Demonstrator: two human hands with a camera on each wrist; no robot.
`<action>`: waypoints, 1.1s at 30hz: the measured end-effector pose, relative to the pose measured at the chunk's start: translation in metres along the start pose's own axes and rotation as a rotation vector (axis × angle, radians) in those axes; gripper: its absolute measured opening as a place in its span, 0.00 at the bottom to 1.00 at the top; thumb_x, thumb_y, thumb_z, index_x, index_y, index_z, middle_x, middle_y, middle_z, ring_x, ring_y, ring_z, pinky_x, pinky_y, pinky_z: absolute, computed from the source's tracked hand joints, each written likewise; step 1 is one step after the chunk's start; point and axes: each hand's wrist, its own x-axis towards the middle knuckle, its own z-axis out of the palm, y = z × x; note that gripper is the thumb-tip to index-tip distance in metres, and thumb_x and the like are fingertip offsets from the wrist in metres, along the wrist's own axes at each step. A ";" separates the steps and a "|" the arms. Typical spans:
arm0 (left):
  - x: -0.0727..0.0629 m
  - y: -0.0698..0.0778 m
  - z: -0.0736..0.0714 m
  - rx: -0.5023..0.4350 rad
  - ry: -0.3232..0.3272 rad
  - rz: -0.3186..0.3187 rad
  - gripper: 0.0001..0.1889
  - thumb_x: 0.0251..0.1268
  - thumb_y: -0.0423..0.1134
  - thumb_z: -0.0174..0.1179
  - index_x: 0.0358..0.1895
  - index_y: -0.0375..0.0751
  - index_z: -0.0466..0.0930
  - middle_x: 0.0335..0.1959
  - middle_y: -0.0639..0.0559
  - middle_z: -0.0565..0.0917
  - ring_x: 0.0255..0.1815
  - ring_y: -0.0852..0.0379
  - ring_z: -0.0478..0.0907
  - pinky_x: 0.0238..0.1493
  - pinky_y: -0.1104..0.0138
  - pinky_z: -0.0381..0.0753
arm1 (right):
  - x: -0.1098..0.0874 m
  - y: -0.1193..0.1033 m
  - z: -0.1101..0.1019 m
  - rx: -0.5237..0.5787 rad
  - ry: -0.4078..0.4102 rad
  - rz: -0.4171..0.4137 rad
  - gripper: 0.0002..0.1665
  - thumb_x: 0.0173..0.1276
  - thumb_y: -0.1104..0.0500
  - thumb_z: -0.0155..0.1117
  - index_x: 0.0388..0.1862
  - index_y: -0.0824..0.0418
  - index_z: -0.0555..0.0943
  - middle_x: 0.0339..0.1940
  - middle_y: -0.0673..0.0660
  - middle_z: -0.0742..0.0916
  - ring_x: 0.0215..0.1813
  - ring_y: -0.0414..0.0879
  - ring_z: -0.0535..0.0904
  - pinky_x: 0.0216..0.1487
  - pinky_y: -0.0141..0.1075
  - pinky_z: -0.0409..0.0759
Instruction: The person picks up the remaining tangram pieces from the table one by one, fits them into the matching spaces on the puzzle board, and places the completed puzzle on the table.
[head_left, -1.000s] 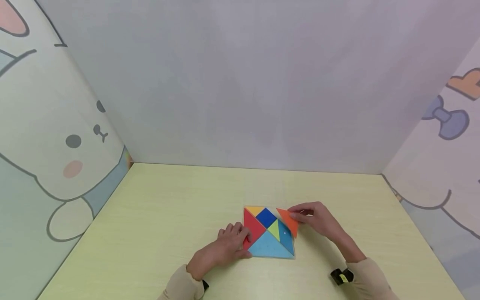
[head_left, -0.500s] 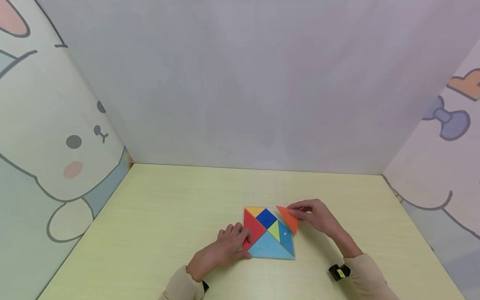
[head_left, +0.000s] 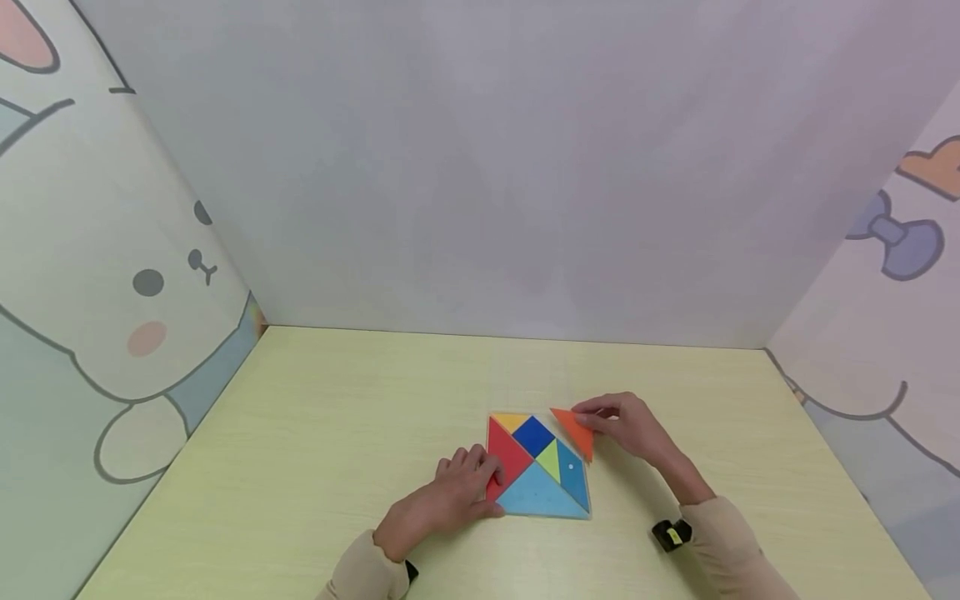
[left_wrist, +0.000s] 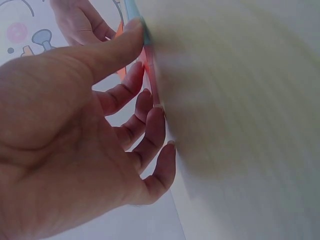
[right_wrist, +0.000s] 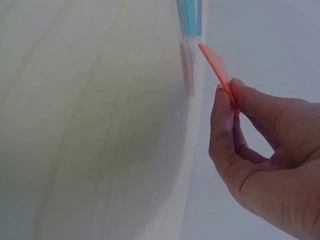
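Note:
A square tangram lies on the table in a thin, clear-edged tray. Its set pieces are a red triangle, a light blue triangle, a yellow triangle, a dark blue square, a small lime triangle and a blue parallelogram. My left hand rests at the tray's left side, loosely bent fingertips on the red triangle and thumb by the lower left corner. Between thumb and fingers, my right hand pinches an orange triangle. This piece is tilted, close over the tray's upper right corner.
The pale wood-grain table ends at a plain grey-white back wall. Side walls with cartoon animals stand left and right. Dark straps with small devices are at both wrists.
My right hand has shifted slightly up and left with the orange triangle, away from the near side. My left hand has stayed in place on the tangram.

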 end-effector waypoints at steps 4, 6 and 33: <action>0.001 -0.001 0.000 -0.001 -0.002 0.003 0.18 0.67 0.49 0.69 0.51 0.53 0.71 0.46 0.56 0.67 0.51 0.57 0.63 0.46 0.62 0.62 | 0.003 0.000 0.001 -0.025 0.001 -0.018 0.12 0.71 0.61 0.71 0.51 0.62 0.89 0.46 0.56 0.90 0.44 0.49 0.84 0.39 0.33 0.82; 0.001 -0.002 0.000 -0.004 -0.003 0.001 0.17 0.68 0.49 0.69 0.51 0.53 0.72 0.46 0.56 0.67 0.50 0.57 0.63 0.46 0.62 0.62 | 0.004 0.001 0.001 -0.032 0.002 -0.026 0.12 0.71 0.61 0.70 0.50 0.62 0.89 0.46 0.56 0.90 0.44 0.49 0.84 0.39 0.33 0.82; -0.001 0.001 -0.002 -0.006 0.002 0.002 0.18 0.66 0.49 0.70 0.50 0.53 0.71 0.46 0.56 0.67 0.51 0.57 0.63 0.46 0.63 0.62 | 0.017 -0.001 0.015 -0.056 -0.052 0.010 0.10 0.71 0.62 0.69 0.49 0.62 0.89 0.44 0.55 0.90 0.42 0.47 0.82 0.39 0.34 0.81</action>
